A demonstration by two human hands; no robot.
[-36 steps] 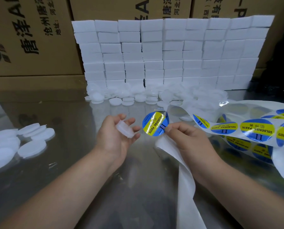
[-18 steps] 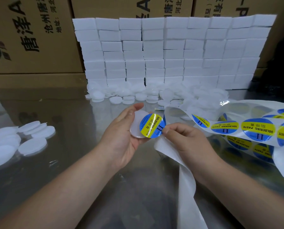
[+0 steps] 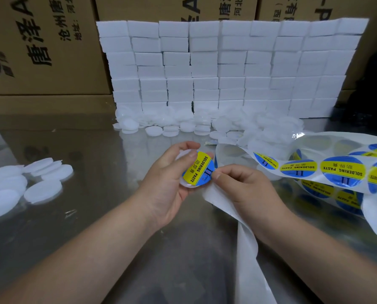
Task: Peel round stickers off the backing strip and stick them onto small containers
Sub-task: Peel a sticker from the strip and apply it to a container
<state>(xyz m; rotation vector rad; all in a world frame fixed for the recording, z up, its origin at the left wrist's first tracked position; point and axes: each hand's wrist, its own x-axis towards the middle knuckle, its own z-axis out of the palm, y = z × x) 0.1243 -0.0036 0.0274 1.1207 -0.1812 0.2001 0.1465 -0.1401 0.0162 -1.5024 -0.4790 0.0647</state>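
Step in hand: laying one sticker [image 3: 198,168] onto the top of a small container [image 3: 188,186], held above the middle of the table [image 3: 95,216].
Left hand [image 3: 167,189]: fingers curled round the container from behind, with the thumb pressing the sticker's upper edge.
Right hand [image 3: 247,189]: thumb and forefinger pinched together on the sticker's right rim. The backing strip [image 3: 247,249] passes beneath it, and I cannot tell whether the hand grips that too.
Doing it well: the sticker sits slightly off to the right, and white rim shows at the lower left. I would centre it before pressing. Then smooth from the thumb side across to the pinched side, so no air or crease gets trapped, and let go last.
Risk: the glue probably grabs at once, so a crooked lay would likely be hard to lift.
Containers in hand: one.
Stickers being applied: one.
Stickers on the strip: four face up on the top run from the right edge, with more behind and under it. They are too overlapped to count.
Loose containers [image 3: 172,128]: a heap along the far edge, too many to count.
White discs [image 3: 42,190]: about seven near the left edge, overlapping.
White blocks [image 3: 231,69]: stacked behind the heap, roughly nine across and seven high.
Cardboard boxes [image 3: 40,44]: at least three behind the table.
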